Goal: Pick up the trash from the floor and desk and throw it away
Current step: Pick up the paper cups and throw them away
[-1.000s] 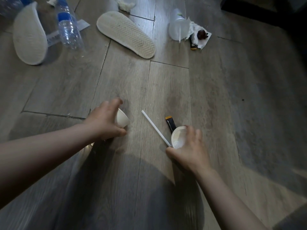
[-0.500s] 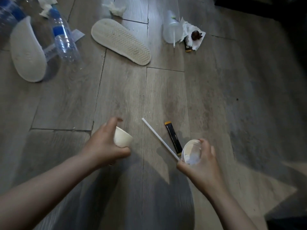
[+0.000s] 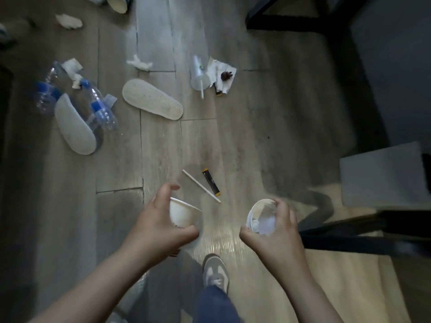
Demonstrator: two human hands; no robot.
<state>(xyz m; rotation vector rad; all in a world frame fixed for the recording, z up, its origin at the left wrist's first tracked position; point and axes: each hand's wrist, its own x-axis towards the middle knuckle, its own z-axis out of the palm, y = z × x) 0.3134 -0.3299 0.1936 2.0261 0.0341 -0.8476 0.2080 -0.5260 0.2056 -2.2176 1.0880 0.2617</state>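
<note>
You are standing up now, left hand [image 3: 158, 229] gripping the left cup [image 3: 184, 215], right hand [image 3: 279, 236] gripping the right cup [image 3: 262, 217] (straw [image 3: 201, 186] is waiting).

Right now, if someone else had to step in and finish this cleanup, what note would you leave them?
Left hand grips a white paper cup. Right hand grips a second cup with crumpled scraps inside.
Done: both cups are off the floor. Nothing is binned yet, and no bin is in view.
Left on the floor: white straw and black sachet just ahead. Farther off are a clear plastic cup beside a soiled napkin, two plastic bottles and crumpled tissues.
The slippers are probably not trash.
</note>
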